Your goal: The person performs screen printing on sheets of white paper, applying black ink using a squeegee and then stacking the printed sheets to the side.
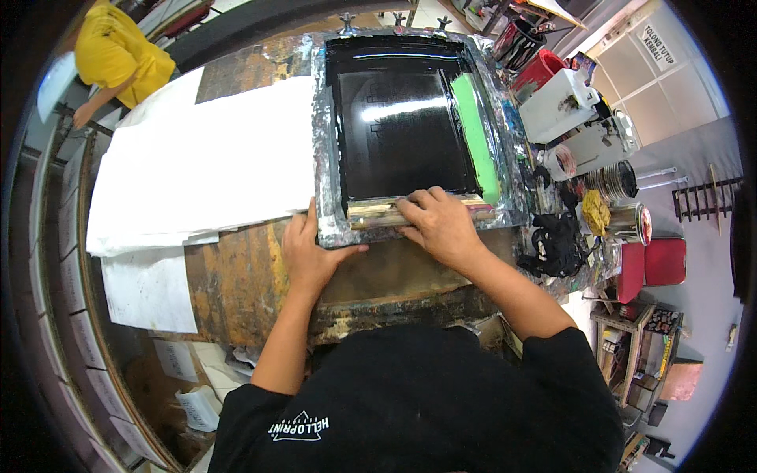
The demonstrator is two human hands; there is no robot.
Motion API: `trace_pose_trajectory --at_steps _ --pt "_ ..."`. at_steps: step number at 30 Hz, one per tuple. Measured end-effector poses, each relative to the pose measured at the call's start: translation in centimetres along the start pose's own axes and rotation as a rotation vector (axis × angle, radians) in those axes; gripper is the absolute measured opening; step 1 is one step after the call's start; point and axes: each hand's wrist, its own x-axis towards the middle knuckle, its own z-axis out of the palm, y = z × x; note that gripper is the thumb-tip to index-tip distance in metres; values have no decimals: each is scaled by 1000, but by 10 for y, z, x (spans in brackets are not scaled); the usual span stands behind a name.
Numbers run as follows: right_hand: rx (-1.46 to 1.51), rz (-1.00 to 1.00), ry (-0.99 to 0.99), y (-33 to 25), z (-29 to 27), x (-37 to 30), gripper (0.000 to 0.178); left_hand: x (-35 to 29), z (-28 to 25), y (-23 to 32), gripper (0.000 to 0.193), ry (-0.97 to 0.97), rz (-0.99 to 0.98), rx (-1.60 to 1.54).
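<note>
Squeegee [377, 211]: a wooden bar lying crosswise at the near end of the screen, close to the person's body, just past the glossy black ink [398, 162]
Right hand [443, 223]: clamped on the squeegee, fingers over the top of the bar and thumb on the near side
Left hand [307, 256]: fingers and thumb spread apart around the near left corner of the frame [322, 150]; from where I stand I cannot tell how firmly it presses
Screen frame: flat on the stained bench [236, 284], under the wing screws [347, 24] along its far edge, with a green strip [478, 142] showing beside the ink on the right
Stroke: I'd judge this to be the end of a pull toward the body, since the bar sits at the near edge and the ink lies spread behind it
Next move: seems to call for keeping the bar and its ink inside the frame, then raising the near edge with the left hand, evenly, so nothing smears
Paper stack [213, 158]: white sheets just beside the frame on the left; whether a sheet lies under the screen I cannot see
</note>
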Motion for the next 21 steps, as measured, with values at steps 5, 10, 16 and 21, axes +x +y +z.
trace_pose_trajectory --at_steps 5,10,16,21 --pt "-77 -147 335 69 38 88 42 1 -1 -5 129 -9 24 37" --pt "-155 -114 246 141 1 247 41 2 -4 -3 133 -12 -3 -20" --pt "-126 -168 197 175 -26 304 49 -1 1 -6 137 62 47 -172" --pt "-177 -116 268 134 -1 228 43 -3 5 -9 129 83 67 -208"
